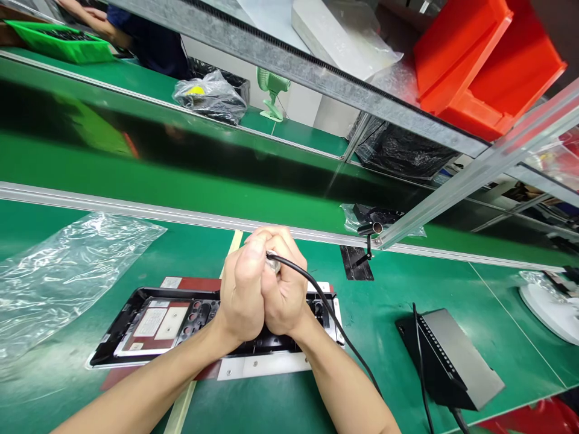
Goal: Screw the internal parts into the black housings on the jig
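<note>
The left hand (242, 289) and the right hand (283, 289) are pressed together, both closed around a small tool (272, 263) from which a black cable (335, 325) is led away to the right. Directly beneath the hands, a black panel (149, 325) is laid flat on the green desk (389, 301). A clear plastic bag (67, 265) lies left of the hands, and a dark box (447, 355) is set to the right.
</note>
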`<state>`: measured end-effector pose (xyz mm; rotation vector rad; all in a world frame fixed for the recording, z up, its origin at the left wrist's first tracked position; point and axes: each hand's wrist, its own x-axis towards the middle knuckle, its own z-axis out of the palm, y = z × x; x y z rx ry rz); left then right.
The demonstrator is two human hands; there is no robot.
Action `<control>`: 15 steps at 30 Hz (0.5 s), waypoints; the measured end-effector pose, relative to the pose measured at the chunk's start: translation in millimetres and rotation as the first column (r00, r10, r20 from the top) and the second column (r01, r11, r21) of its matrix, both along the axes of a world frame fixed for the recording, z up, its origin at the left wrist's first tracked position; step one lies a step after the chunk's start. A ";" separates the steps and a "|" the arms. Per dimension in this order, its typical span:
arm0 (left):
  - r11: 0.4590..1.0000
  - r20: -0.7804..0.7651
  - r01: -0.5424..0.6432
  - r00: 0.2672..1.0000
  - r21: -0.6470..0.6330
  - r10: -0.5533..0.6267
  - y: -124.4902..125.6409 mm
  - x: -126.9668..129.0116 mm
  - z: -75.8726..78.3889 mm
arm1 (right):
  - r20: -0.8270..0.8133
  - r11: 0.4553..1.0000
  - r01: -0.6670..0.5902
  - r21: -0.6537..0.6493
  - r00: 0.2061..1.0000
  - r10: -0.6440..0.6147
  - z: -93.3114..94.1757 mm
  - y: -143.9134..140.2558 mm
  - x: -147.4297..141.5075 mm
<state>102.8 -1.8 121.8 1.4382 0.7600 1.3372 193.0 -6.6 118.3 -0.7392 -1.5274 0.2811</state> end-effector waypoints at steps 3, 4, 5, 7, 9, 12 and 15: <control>0.999 -0.004 0.002 1.000 0.037 -0.002 -0.3 1.0 2.0 | -0.001 0.999 0.015 -0.028 1.000 -0.015 1.7 -1.5 -0.6; 0.999 -0.003 -0.007 1.000 0.053 0.007 -0.7 1.2 3.4 | -0.003 0.999 0.021 -0.040 1.000 -0.022 2.2 -2.2 -0.8; 0.998 -0.001 -0.015 1.000 0.067 0.016 -1.0 1.4 5.0 | -0.004 0.998 0.024 -0.053 1.000 -0.025 2.8 -2.9 -0.8; 0.997 0.010 -0.009 1.000 0.083 0.008 -1.8 1.8 7.8 | -0.005 0.997 0.017 -0.081 1.000 -0.017 3.9 -4.7 -0.5; 0.996 0.019 0.024 0.999 0.085 -0.026 -2.4 2.4 9.1 | -0.005 0.994 -0.002 -0.113 1.000 0.001 4.6 -6.7 0.5; 0.996 0.031 0.059 0.998 0.072 -0.062 -2.5 3.3 8.6 | -0.004 0.986 0.006 -0.164 1.000 -0.007 4.9 -10.3 3.2; 0.994 0.036 0.081 0.996 0.067 -0.084 -2.2 2.7 8.8 | 0.023 0.974 0.047 -0.221 0.999 -0.043 4.7 -13.7 7.0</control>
